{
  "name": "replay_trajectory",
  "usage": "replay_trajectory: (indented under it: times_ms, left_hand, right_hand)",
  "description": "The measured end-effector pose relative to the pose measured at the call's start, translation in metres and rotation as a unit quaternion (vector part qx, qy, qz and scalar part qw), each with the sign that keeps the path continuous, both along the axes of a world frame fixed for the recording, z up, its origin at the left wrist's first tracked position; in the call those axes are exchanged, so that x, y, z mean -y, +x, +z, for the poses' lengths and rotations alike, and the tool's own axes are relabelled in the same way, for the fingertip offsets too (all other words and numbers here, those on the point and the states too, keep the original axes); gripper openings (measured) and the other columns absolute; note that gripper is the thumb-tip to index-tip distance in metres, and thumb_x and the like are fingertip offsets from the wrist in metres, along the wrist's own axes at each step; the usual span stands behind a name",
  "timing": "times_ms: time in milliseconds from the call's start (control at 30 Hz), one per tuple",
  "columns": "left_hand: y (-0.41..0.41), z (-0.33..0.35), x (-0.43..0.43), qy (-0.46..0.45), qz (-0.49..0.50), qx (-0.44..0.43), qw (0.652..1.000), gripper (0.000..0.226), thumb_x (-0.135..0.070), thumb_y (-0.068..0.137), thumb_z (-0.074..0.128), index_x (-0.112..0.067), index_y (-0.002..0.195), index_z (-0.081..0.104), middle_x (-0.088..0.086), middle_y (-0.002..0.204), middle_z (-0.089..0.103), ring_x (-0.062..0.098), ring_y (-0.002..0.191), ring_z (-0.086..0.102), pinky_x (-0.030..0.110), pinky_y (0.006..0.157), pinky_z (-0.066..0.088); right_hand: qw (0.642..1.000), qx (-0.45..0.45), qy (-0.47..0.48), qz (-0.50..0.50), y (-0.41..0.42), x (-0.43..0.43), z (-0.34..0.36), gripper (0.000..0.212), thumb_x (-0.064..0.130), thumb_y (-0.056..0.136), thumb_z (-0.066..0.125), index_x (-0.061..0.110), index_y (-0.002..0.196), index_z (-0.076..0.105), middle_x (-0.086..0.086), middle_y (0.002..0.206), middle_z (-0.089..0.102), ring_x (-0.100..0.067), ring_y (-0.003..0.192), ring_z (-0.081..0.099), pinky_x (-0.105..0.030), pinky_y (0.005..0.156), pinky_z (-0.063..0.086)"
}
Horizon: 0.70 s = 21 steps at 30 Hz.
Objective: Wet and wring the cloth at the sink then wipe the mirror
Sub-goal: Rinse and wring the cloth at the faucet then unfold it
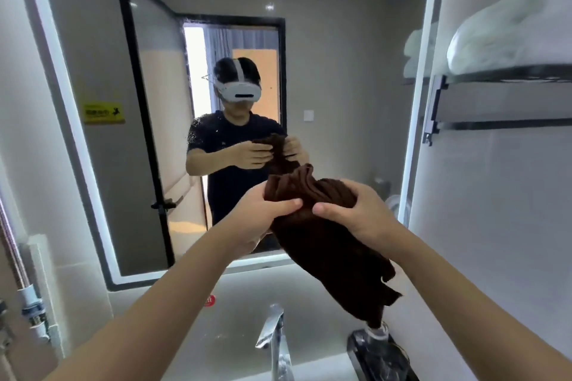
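Note:
A dark brown cloth (325, 244) is held up in front of the mirror (340, 86), bunched at the top and hanging down to the right over the counter. My left hand (263, 210) grips its upper left part, thumb across the front. My right hand (356, 213) grips the upper right part, fingers curled over the folds. The mirror has a lit white border and shows a person with a headset holding the same cloth. Water spots speckle the glass near the middle.
A chrome tap (274, 337) stands below at the sink. A dark tray with a bottle (377, 353) sits right of it. A black towel rack (495, 102) with white towels (510, 37) hangs on the right wall. Pipes (28, 297) run down the left.

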State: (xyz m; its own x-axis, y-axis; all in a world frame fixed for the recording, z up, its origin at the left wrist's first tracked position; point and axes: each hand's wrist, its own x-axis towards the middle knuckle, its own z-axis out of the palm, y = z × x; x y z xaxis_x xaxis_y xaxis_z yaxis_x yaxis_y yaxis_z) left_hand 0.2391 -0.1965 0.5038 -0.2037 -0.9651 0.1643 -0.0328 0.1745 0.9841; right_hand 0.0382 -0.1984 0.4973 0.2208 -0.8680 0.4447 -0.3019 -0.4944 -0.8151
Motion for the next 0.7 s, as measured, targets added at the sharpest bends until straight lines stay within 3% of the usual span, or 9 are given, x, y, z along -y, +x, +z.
replay_trajectory:
  times_ms: [100, 200, 300, 400, 500, 567, 600, 700]
  left_hand:
    - [0.003, 0.013, 0.005, -0.002, -0.016, -0.006, 1.0, 0.036, -0.002, 0.09, 0.07, -0.015, 0.123, 0.066, 0.006, 0.118, 0.076, 0.023, 0.111, 0.072, 0.036, 0.095, 0.057]
    - [0.001, 0.026, 0.01, -0.008, -0.027, 0.005, 1.0, 0.036, -0.001, 0.09, 0.07, -0.017, 0.122, 0.067, 0.003, 0.117, 0.076, 0.02, 0.11, 0.072, 0.034, 0.095, 0.056]
    - [-0.004, 0.035, 0.017, -0.025, -0.025, 0.039, 0.999, 0.029, -0.004, 0.09, 0.071, -0.015, 0.117, 0.071, 0.006, 0.114, 0.077, 0.021, 0.108, 0.073, 0.036, 0.096, 0.056]
    - [-0.01, 0.047, 0.024, -0.079, 0.041, 0.096, 0.991, 0.02, -0.01, 0.09, 0.075, -0.019, 0.108, 0.075, 0.001, 0.102, 0.08, 0.016, 0.097, 0.076, 0.031, 0.087, 0.06]
    - [-0.017, 0.06, 0.036, -0.18, 0.121, 0.218, 0.952, 0.012, -0.023, 0.089, 0.077, -0.022, 0.101, 0.075, -0.006, 0.087, 0.078, 0.007, 0.079, 0.074, 0.026, 0.077, 0.06]
    - [-0.022, 0.068, 0.047, -0.218, 0.192, 0.328, 0.899, 0.009, -0.031, 0.088, 0.076, -0.026, 0.094, 0.071, -0.009, 0.072, 0.07, 0.011, 0.069, 0.066, 0.03, 0.066, 0.053]
    - [-0.025, 0.072, 0.051, -0.204, 0.211, 0.347, 0.891, 0.008, -0.027, 0.086, 0.075, -0.027, 0.092, 0.07, -0.007, 0.071, 0.068, 0.014, 0.068, 0.065, 0.033, 0.064, 0.054]
    - [-0.038, 0.083, 0.063, -0.118, 0.195, 0.266, 0.937, 0.027, 0.001, 0.084, 0.057, -0.019, 0.093, 0.073, 0.012, 0.086, 0.073, 0.03, 0.076, 0.073, 0.047, 0.066, 0.065]
  right_hand:
    - [0.998, 0.055, 0.01, -0.036, -0.017, 0.007, 0.017, 0.02, 0.034, 0.094, 0.069, 0.017, 0.093, 0.08, 0.0, 0.091, 0.08, -0.018, 0.089, 0.075, -0.034, 0.088, 0.057]
    - [0.993, 0.087, 0.009, -0.081, -0.029, 0.013, 0.03, 0.016, 0.031, 0.098, 0.065, 0.032, 0.092, 0.079, 0.01, 0.093, 0.08, -0.012, 0.095, 0.073, -0.032, 0.093, 0.057]
    - [0.986, 0.128, 0.016, -0.101, -0.035, 0.02, 0.037, 0.014, 0.028, 0.098, 0.067, 0.03, 0.093, 0.079, 0.008, 0.094, 0.08, -0.014, 0.097, 0.074, -0.038, 0.097, 0.058]
    - [0.973, 0.196, 0.068, -0.097, -0.036, 0.023, 0.043, 0.013, 0.026, 0.098, 0.067, 0.022, 0.098, 0.08, -0.001, 0.098, 0.08, -0.022, 0.1, 0.075, -0.046, 0.098, 0.058]
    - [0.945, 0.303, 0.114, -0.048, -0.04, 0.018, 0.051, 0.018, 0.017, 0.101, 0.061, 0.013, 0.108, 0.077, -0.013, 0.106, 0.079, -0.028, 0.098, 0.076, -0.044, 0.092, 0.061]
    - [0.922, 0.37, 0.116, -0.022, -0.043, 0.014, 0.058, 0.021, 0.015, 0.102, 0.057, 0.01, 0.113, 0.075, -0.015, 0.109, 0.078, -0.03, 0.099, 0.076, -0.043, 0.088, 0.062]
    - [0.911, 0.396, 0.115, -0.007, -0.044, 0.012, 0.063, 0.022, 0.015, 0.103, 0.057, 0.01, 0.115, 0.074, -0.016, 0.11, 0.077, -0.032, 0.101, 0.075, -0.044, 0.089, 0.061]
    - [0.893, 0.438, 0.1, 0.038, -0.047, 0.009, 0.079, 0.022, 0.016, 0.103, 0.056, 0.009, 0.114, 0.073, -0.017, 0.109, 0.077, -0.032, 0.099, 0.076, -0.042, 0.085, 0.063]
